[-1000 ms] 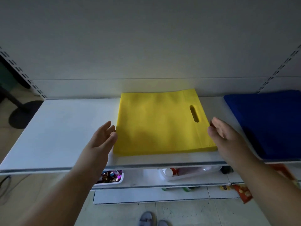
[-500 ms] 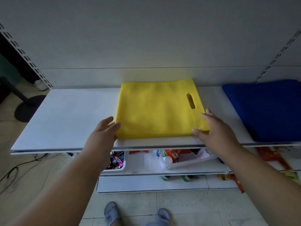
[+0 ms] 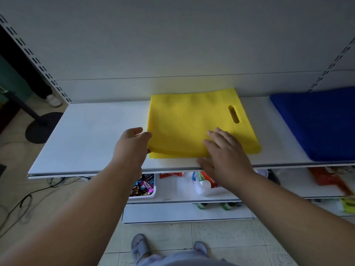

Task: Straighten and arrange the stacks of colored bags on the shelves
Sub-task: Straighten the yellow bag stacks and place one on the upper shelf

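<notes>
My left hand [image 3: 132,144] is at the near left corner of the yellow bag stack [image 3: 194,121], fingers curled in against its edge; whether they pinch the layers or only press them I cannot tell. My right hand [image 3: 223,152] lies flat and open on top of the stack near its front edge, fingers spread, holding nothing. The stack sits mid-shelf on the white shelf [image 3: 92,135], its handle cutout [image 3: 233,114] toward the right, and its lower layers look slightly fanned at the front. I judge I am squaring this pile; next I should nudge the left edge flush while the right palm keeps the top from sliding. The blue bag stack [image 3: 318,121] lies well apart to the right. On the lower shelf sit a candy tray [image 3: 143,186] and packets, not in my way.
</notes>
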`<state>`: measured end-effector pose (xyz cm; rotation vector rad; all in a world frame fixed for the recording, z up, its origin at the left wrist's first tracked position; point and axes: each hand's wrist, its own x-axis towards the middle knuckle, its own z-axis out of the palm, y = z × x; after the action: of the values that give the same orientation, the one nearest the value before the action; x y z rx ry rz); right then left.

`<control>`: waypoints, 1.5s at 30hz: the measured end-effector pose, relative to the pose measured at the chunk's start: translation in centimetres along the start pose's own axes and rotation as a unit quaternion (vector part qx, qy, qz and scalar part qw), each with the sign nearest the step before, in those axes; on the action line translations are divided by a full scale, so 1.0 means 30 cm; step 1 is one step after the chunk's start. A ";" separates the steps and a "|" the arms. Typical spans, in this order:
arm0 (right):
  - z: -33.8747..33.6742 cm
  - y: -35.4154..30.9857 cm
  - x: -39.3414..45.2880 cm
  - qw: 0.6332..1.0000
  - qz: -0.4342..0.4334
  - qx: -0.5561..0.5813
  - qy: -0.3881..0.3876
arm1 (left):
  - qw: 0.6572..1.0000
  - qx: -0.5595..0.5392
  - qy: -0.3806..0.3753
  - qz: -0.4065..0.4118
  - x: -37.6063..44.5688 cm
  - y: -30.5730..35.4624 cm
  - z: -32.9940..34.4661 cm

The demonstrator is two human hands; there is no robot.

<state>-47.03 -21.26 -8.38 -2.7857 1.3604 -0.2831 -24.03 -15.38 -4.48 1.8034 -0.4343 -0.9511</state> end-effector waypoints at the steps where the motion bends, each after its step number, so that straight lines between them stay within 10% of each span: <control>1: 0.013 -0.025 0.015 1.000 -0.003 0.006 -0.001 | 1.000 -0.002 -0.005 -0.004 0.001 0.001 -0.001; 13: 0.078 -0.076 0.080 0.998 -0.040 -0.016 0.037 | 0.979 0.197 -0.057 0.001 -0.013 -0.026 -0.020; 36: 0.068 -0.136 0.125 0.997 -0.040 -0.010 0.065 | 0.996 -0.052 -0.031 -0.062 0.030 0.048 0.055; 45: -0.042 0.109 0.057 0.994 0.086 -0.049 0.042 | 0.998 0.058 -0.011 0.005 0.042 0.028 0.022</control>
<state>-48.77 -24.57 -7.24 -2.7372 1.6633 -0.3393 -23.65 -16.97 -4.36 1.8942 -0.5218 -0.9564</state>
